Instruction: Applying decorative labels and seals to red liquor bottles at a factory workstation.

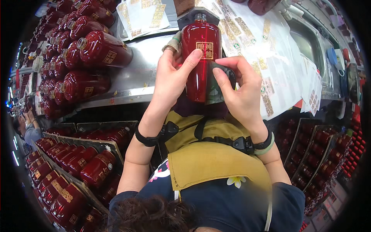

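A deep red glass bottle with a clear neck and a gold label stands in front of me, its neck pointing away. My left hand grips it from the left side, thumb lying across the front beside the label. A worn pale covering is on one left finger. My right hand pinches a dark green flat piece between thumb and fingers, against the bottle's lower right side, just below the label. What kind of piece it is cannot be made out.
Red bottles lie stacked on the metal table at left. Sheets of gold stickers cover the right side, near a metal sink. Crates of bottles stand below on both sides. Another person is at far left.
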Motion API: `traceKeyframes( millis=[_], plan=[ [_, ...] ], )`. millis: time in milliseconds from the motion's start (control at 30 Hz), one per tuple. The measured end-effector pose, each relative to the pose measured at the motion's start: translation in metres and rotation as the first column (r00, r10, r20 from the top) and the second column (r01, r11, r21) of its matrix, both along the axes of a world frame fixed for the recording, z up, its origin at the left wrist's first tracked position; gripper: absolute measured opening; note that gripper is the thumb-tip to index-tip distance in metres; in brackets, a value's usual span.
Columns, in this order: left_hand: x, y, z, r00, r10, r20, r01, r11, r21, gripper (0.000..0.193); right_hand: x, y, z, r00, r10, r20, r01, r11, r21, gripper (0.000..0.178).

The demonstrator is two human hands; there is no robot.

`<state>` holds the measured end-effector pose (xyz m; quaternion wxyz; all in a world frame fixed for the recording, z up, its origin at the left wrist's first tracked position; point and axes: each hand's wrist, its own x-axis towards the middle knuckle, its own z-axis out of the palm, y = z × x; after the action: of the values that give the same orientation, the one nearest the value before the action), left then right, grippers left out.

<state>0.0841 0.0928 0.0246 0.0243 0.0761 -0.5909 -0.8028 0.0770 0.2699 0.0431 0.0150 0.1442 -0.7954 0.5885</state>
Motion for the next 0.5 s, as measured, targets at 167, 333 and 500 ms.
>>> traceKeyframes(
  millis=[167,333,500],
  plan=[
    [0.001,-0.017,-0.002,0.998,0.042,0.055,-0.047,0.995,0.09,0.064,-0.021,0.019,0.004,0.978,0.033,0.205,0.037,0.944,-0.327,0.016],
    [0.005,-0.017,0.001,0.995,0.076,0.057,-0.081,0.994,0.077,0.067,-0.052,0.025,0.006,0.997,0.021,0.074,-0.002,0.97,-0.243,0.018],
    [0.004,0.003,0.012,1.0,-0.004,0.0,0.004,0.998,0.067,0.08,-0.058,0.012,0.011,0.994,-0.02,-0.105,0.007,0.992,-0.126,0.028]
  ],
)
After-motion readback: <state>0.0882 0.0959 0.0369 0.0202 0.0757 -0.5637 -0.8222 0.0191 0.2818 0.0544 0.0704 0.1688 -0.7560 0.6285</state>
